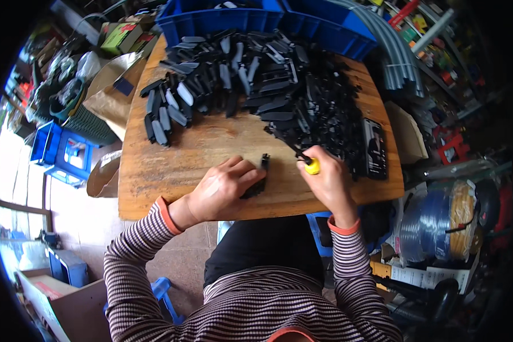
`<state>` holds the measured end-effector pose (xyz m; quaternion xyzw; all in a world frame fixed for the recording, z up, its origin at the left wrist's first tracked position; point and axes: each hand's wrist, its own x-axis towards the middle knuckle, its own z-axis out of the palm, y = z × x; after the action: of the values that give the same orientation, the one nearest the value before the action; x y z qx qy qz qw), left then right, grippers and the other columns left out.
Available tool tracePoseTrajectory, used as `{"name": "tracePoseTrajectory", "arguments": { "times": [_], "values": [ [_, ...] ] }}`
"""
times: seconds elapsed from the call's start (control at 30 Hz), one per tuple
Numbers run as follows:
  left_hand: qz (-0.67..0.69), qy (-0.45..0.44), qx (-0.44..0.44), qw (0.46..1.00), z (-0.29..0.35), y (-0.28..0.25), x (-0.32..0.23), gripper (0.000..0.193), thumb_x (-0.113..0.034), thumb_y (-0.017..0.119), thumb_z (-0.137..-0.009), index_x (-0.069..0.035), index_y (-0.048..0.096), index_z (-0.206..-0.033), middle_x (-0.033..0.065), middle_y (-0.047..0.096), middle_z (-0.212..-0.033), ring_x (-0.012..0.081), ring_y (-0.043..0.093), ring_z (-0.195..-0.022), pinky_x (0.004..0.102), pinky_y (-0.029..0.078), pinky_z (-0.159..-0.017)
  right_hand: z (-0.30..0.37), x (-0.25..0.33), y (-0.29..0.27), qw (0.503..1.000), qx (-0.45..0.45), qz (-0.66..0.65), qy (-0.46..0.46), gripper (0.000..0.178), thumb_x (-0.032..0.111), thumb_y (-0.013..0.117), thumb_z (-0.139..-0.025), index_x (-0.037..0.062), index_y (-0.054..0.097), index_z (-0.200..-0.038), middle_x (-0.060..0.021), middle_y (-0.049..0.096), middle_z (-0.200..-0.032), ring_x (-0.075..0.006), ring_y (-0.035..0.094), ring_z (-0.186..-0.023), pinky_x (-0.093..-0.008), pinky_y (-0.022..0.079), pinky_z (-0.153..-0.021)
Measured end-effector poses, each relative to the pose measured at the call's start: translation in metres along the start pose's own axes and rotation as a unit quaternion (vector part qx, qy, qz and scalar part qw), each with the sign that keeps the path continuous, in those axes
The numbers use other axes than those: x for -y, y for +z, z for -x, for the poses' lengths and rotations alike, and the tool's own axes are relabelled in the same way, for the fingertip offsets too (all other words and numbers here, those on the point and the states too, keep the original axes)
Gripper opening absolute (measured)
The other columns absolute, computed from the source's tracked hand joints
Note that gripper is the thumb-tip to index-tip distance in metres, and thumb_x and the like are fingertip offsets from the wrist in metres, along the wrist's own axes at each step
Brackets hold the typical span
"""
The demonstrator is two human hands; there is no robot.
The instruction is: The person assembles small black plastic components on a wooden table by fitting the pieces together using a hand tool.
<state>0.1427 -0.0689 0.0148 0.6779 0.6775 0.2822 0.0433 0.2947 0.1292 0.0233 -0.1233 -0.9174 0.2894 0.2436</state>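
Observation:
Near the front edge of the wooden table (pixel 176 165), my left hand (pixel 222 188) is closed around a small black plastic part (pixel 264 165), partly hidden by the fingers. My right hand (pixel 329 179), to its right, grips a screwdriver (pixel 312 166) with a yellow and black handle. The dark front end of that tool points away to the far left, toward a heap of small black parts (pixel 325 114), and is too blurred to make out fully. Beside the heap lie many flat black blade-shaped pieces (pixel 225 74), spread across the far half of the table.
Two blue bins (pixel 222 20) stand along the far edge. A black phone-like slab (pixel 375 148) lies at the right edge. Paper bags (pixel 114 91) and a blue stool (pixel 68 151) are on the left; wrapped coils (pixel 433 222) and grey tubing (pixel 402 68) are on the right.

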Motion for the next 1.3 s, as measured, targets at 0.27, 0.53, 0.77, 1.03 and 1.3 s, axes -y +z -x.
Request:
{"name": "tracePoseTrajectory", "arguments": {
  "times": [0.27,0.53,0.77,1.03,1.3],
  "values": [
    [-0.139,0.192,-0.002,0.972,-0.008,0.023,0.008,0.039,-0.017,0.065,-0.075,0.0,0.06,-0.11,0.012,0.06,-0.107,0.0247,0.06,-0.092,0.0351,0.051,-0.08,-0.021,0.014,0.023,0.997,0.029,-0.02,-0.067,0.017,-0.004,0.068,-0.074,0.0033,0.06,-0.088,-0.0139,0.064,-0.08,-0.0334,0.065,-0.071,-0.0382,0.051,-0.06],
    [-0.159,0.196,0.006,0.968,-0.007,0.028,0.006,0.036,-0.016,0.06,-0.076,0.0,0.06,-0.109,0.0128,0.06,-0.107,0.0233,0.06,-0.093,0.0325,0.051,-0.08,-0.029,0.007,0.036,0.99,0.07,0.018,-0.119,0.019,-0.004,0.068,-0.071,0.0013,0.061,-0.088,-0.0137,0.063,-0.081,-0.033,0.065,-0.073,-0.0377,0.052,-0.061],
    [-0.216,0.196,-0.069,0.954,-0.005,0.03,0.002,0.025,-0.018,0.058,-0.081,-0.002,0.059,-0.099,0.0101,0.061,-0.102,0.0194,0.059,-0.092,0.0294,0.049,-0.077,-0.046,0.003,0.021,0.97,0.215,-0.042,-0.105,0.015,-0.003,0.07,-0.076,-0.0013,0.06,-0.088,-0.0128,0.065,-0.079,-0.0283,0.067,-0.073,-0.0344,0.053,-0.064],
    [-0.165,0.17,0.014,0.971,0.001,0.029,0.0,0.039,-0.016,0.059,-0.079,0.001,0.059,-0.114,0.0163,0.061,-0.117,0.0265,0.06,-0.106,0.0333,0.05,-0.081,-0.067,0.041,0.025,0.905,-0.111,-0.41,-0.036,0.009,0.008,0.07,-0.087,0.0031,0.062,-0.089,-0.0069,0.066,-0.07,-0.0102,0.061,-0.057,-0.0238,0.049,-0.054],
    [-0.197,0.192,-0.027,0.961,-0.01,0.026,0.007,0.039,-0.02,0.059,-0.08,-0.003,0.06,-0.115,0.0147,0.06,-0.121,0.0264,0.058,-0.11,0.0321,0.051,-0.084,-0.054,0.016,0.006,0.935,-0.107,-0.331,0.075,0.011,0.01,0.067,-0.089,0.0023,0.06,-0.087,-0.0038,0.06,-0.067,-0.0061,0.055,-0.063,-0.0211,0.044,-0.058]
  ]
}}
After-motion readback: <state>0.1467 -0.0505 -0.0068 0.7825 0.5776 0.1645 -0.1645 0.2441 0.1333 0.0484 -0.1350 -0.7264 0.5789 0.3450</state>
